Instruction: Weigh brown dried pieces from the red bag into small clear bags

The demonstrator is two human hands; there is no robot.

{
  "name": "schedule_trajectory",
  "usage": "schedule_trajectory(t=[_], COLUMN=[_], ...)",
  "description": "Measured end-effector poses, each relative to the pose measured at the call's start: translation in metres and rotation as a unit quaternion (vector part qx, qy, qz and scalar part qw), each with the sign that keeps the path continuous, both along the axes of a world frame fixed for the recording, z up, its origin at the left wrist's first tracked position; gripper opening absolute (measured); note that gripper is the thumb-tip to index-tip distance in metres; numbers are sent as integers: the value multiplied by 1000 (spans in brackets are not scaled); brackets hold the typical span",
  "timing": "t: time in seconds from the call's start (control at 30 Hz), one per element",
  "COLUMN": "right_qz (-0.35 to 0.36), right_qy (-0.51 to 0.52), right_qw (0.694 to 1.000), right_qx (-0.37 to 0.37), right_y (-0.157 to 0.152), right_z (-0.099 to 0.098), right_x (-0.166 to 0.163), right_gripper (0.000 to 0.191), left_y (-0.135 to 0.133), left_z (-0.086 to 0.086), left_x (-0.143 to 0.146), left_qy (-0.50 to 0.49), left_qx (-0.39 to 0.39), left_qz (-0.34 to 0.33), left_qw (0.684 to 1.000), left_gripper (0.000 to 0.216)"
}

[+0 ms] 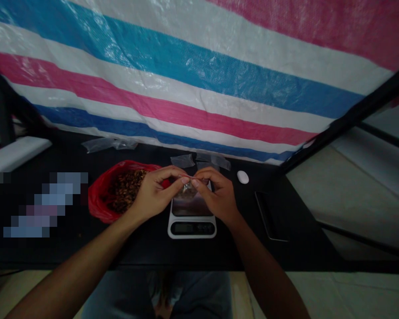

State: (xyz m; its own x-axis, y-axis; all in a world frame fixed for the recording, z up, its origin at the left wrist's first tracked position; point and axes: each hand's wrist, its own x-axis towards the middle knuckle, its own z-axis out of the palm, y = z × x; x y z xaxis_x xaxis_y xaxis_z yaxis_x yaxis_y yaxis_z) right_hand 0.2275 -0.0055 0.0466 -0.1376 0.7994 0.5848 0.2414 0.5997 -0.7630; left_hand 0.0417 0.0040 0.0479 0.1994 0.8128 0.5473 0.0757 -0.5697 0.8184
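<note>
Where the clear plastic bag (186, 190) is: over the digital scale (193, 227), right of red bag (98, 199).
Left hand (155, 194), right hand (219, 195): fingertips pinched on its top edge.
Feel: likely light, limp, slippery; best held at that edge.

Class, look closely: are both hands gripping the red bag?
No: the left hand and right hand pinch a small clear bag over the scale.

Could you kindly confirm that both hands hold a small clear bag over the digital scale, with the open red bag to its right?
Not quite: the head view shows the open red bag to the left of the digital scale. The left hand and right hand do hold the small clear bag over it.
</note>
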Motion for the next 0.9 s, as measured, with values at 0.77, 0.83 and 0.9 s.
schedule_trajectory(t=[0.77,0.83,0.9], right_qz=[-5,-7,-2], right_qy=[-23,-17,-11], right_qw=[999,1000,1000], right_qx=[-22,-25,-23], right_y=[6,7,8], right_z=[1,1,0], right_x=[11,11,12], right_gripper=[12,13,13], left_y=[0,0,0], left_z=[8,9,8], left_x=[-8,-9,-9], left_qy=[-32,-29,-20], left_qx=[-96,-89,-82], left_qz=[-29,-11,-4], left_qw=[994,996,996], left_gripper=[26,26,26])
